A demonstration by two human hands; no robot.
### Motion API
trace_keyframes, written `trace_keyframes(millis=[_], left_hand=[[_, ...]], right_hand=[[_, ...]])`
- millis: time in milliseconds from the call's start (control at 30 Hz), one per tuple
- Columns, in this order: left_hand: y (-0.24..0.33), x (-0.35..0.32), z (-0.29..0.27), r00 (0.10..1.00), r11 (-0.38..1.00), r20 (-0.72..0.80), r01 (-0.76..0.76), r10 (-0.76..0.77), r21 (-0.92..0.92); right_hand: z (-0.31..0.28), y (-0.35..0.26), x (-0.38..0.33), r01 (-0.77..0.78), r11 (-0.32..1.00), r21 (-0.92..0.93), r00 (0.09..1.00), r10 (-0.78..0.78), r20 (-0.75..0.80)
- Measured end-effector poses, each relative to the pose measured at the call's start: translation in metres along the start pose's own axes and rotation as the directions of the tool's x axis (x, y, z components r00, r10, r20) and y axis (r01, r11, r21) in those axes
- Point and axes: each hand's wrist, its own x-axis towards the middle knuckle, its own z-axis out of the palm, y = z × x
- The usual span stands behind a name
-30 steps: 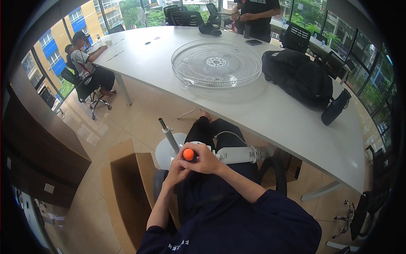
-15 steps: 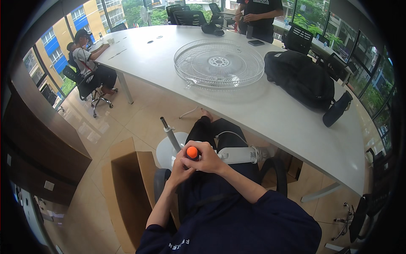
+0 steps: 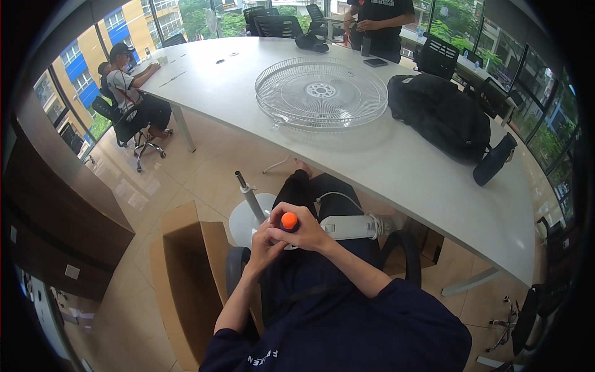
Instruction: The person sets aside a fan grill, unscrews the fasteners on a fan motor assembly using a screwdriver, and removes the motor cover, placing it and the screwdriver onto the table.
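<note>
My right hand (image 3: 304, 230) is closed around a screwdriver (image 3: 289, 221) with a dark handle and an orange end, seen from above; its tip is hidden. Pressed up against it, my left hand (image 3: 266, 243) has its fingers curled, and what they grip is covered. Under both hands a little white plastic shows. A white fan body (image 3: 347, 227) with a coiled cord lies across my lap, to the right of the hands. Just left of them rises the fan's pole (image 3: 251, 198) from its round white base (image 3: 238, 217) on the floor.
On the white table (image 3: 211, 80) ahead lie a fan grille (image 3: 321, 93), a black backpack (image 3: 440, 111), a dark bottle (image 3: 496, 159) and a phone (image 3: 375, 62). A cardboard box (image 3: 192, 279) stands open at my left. One person sits at far left; another stands behind the table.
The screwdriver's orange end has shifted slightly right and up, and my right hand has turned a little around it. My left hand has barely moved.
</note>
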Motion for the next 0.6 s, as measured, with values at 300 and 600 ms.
trace_keyframes(millis=[300,600], left_hand=[[-0.003,0.002,-0.009,0.989,0.989,0.059,-0.137,0.133,0.055],[0.006,0.005,-0.004,0.999,0.998,0.012,-0.052,0.053,-0.036]], right_hand=[[0.002,0.004,-0.002,-0.017,0.999,-0.032,1.000,0.018,0.026],[0.003,0.002,0.000,-0.011,0.994,-0.110,0.999,0.016,0.041]])
